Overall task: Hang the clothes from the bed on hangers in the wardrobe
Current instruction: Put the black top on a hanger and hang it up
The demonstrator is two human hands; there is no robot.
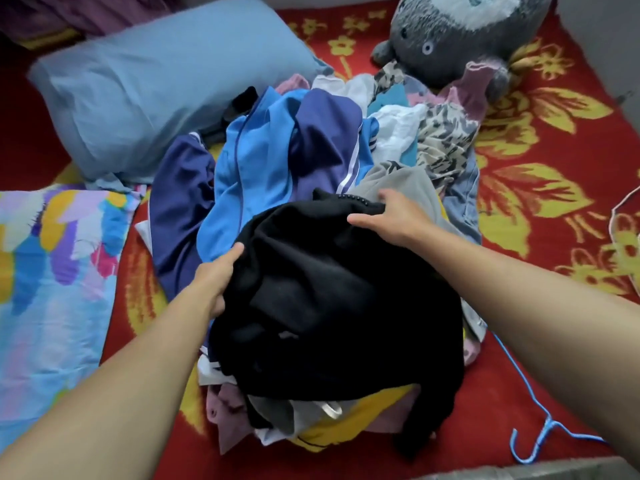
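my left hand [221, 275] and right hand [391, 216] both grip black garment [332, 299] atop clothes pile [277, 161] on bed [540, 188]. step: picking first piece. next, i judge: lift it free, reach blue hanger [540, 441] beside pile.

Cannot see fingers of left hand [216, 282], tucked under black garment [329, 289]. Cannot follow blue hanger [530, 441] past the pile [277, 150]. Cuts plush [450, 36] at upper edge.
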